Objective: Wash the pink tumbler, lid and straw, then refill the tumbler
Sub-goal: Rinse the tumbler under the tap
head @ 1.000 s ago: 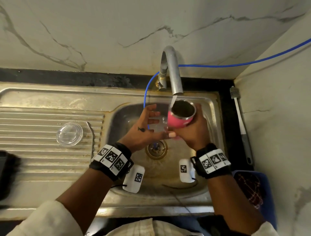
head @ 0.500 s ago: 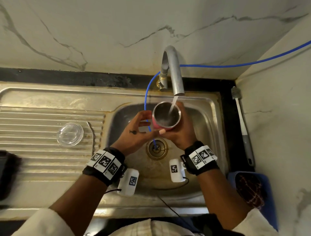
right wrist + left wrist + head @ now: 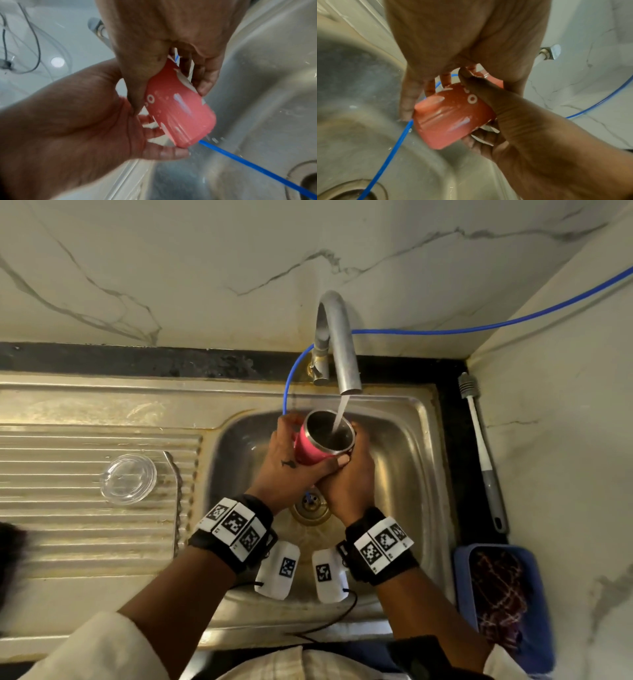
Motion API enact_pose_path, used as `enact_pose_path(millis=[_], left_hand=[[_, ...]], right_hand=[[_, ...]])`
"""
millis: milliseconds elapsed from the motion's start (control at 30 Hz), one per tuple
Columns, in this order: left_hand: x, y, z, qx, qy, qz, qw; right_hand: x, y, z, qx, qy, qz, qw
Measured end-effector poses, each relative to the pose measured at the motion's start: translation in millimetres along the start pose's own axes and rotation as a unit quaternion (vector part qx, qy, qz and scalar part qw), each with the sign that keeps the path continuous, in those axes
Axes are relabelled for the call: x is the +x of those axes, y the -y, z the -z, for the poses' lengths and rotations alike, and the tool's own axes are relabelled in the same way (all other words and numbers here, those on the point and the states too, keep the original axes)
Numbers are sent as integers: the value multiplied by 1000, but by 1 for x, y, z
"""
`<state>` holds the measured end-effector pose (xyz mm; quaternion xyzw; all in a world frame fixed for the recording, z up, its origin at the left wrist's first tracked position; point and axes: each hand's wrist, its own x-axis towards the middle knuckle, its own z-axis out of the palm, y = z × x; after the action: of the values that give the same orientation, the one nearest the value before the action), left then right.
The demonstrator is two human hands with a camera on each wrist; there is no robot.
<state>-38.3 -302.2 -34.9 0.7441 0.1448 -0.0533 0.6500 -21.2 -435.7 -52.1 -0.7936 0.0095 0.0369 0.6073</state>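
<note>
Pink tumbler (image 3: 310, 447) held over the sink basin (image 3: 404, 460), tilted with its open steel mouth directly under the faucet (image 3: 342, 350); a stream of water (image 3: 339, 416) falls from the spout into the cup. The left hand (image 3: 287, 470) wraps the tumbler's left side, fingers curled behind it and thumb lying across the front. The right hand (image 3: 349, 484) cups the right side and underside, its fingers curled round the body; the two hands touch below the cup. In the left wrist view, the tumbler (image 3: 452, 119) shows white lettering and wet streaks, with the right hand (image 3: 513, 128) gripping it from below. In the right wrist view, the tumbler (image 3: 178, 112) drips at its base, the left hand (image 3: 85, 121) supporting it from beneath. A blue tube (image 3: 291, 378) runs from the wall down into the drain (image 3: 310, 505). The clear lid (image 3: 128, 479) lies on the ribbed drainboard (image 3: 68, 542), well apart from the basin, with a metal straw (image 3: 176, 501) just beside it. A bottle brush (image 3: 483, 460) lies on the dark counter strip to the right, and a blue tray (image 3: 462, 587) sits below it.
</note>
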Motion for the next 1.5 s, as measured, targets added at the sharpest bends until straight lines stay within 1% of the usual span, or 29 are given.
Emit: enact_pose_path(millis=[33,100,200,267,300,367,433,500,533,567,600,667,733,800,867,933,967,1067,1100,1167,1233,1300,1333,1433,1500], left_hand=[[-2,-2,2,-33,16,16,999],[-4,-7,12,-60,58,29,996],[-2,-10,33,-8,122,27,992],[2,-11,37,-17,139,50,989],[4,-10,35,-33,127,60,990],[7,-8,28,-34,92,65,993],[6,-7,19,-4,57,57,997],[1,-8,11,17,24,55,998],[-1,-8,8,12,17,54,998],[-2,-10,7,-6,27,52,998],[-2,-11,8,-33,51,52,997],[-1,-13,15,-67,104,47,991],[4,-15,22,-48,126,47,990],[7,-15,21,34,104,31,994],[5,-13,12,89,68,2,994],[2,-16,3,78,47,3,996],[1,-16,2,60,44,13,997],[5,-16,9,-6,20,35,999],[8,-17,13,-19,8,26,999],[13,-24,21,-37,-4,4,999],[23,-35,28,-35,-12,-4,999],[38,-45,33,-5,-11,2,1000],[45,-51,34,5,-4,9,1000],[58,-67,32,17,11,21,1000],[63,-75,26,26,15,39,999]], right_hand=[[3,0,1,9,7,0,1000],[11,-1,11,55,58,-19,997],[25,-2,33,104,170,-27,980],[32,-4,39,101,216,-25,971],[33,-4,37,99,222,-19,970],[29,-7,26,108,193,-17,975],[18,-12,13,137,135,-43,980],[9,-15,5,134,81,-60,986],[6,-17,5,127,73,-63,987],[6,-17,5,125,70,-67,987],[7,-16,8,126,71,-71,987],[10,-12,16,121,95,-69,986],[13,-9,24,97,129,-44,986],[16,-11,25,65,140,-24,988],[16,-10,21,39,110,-23,993],[15,-7,17,16,77,-19,997],[17,-7,19,15,78,-16,997],[35,-12,38,28,131,-11,991],[44,-10,42,15,143,-3,990],[59,-2,44,-46,156,33,986],[65,11,37,-80,185,54,978],[67,11,35,-76,235,57,967],[66,8,35,-66,243,55,966],[58,-3,36,-31,194,34,980],[50,-9,34,-33,197,18,980]])
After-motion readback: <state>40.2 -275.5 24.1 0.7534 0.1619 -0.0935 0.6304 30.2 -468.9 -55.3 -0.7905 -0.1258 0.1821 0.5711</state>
